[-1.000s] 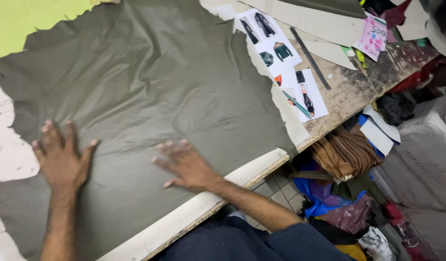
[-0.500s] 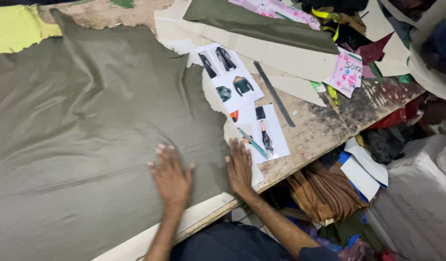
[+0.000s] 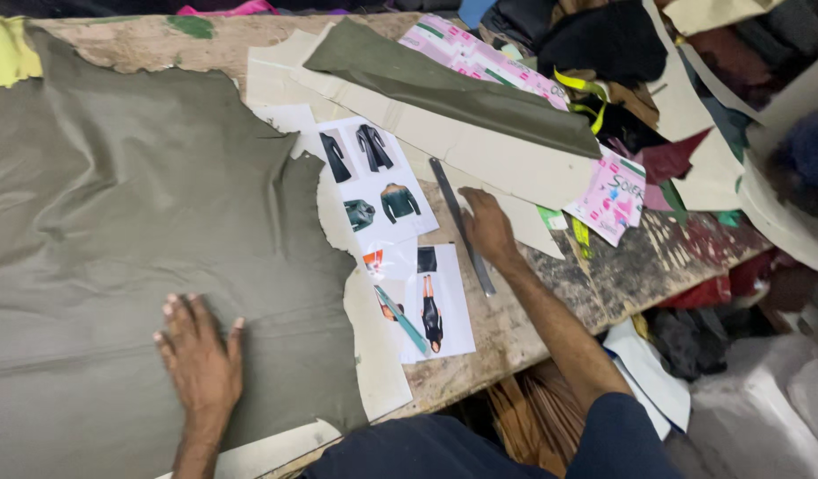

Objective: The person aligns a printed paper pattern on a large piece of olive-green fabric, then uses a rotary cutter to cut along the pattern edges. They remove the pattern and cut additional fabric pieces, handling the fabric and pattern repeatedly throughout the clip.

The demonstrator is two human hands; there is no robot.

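Olive-green leather hide (image 3: 134, 257) is spread flat over the worn wooden table (image 3: 622, 266), matte, with soft creases and a ragged, irregular right edge. Metal ruler (image 3: 462, 226) is seen as a long, thin grey strip, laid slanting on the tabletop.

Left hand (image 3: 199, 355) is pressed flat on the hide, palm down, fingers spread apart, nothing gripped. Right hand (image 3: 487, 226) is laid over the ruler's middle, fingers curled down onto it; whether the ruler is actually pinched or only touched cannot be told from this angle. The two hands are held well apart.

Hide is cut off by the left and bottom frame edges, so its full outline is not shown. Part of the ruler is covered by the right hand. Far right of the right hand, a heap of dark scraps and pale pieces is blurred and hard to make out. Below the table edge, brown strips are only partly seen.

Hide lies directly under the left hand and stretches away above it and to its left; its torn edge ends between the two hands. Ruler lies under the right hand, running up past the fingers and down toward the wrist. Printed sheets with garment pictures (image 3: 382, 200) are placed between the hands, just left of the right hand. Folded olive strip on pale card patterns (image 3: 453, 89) is seen above the right hand.
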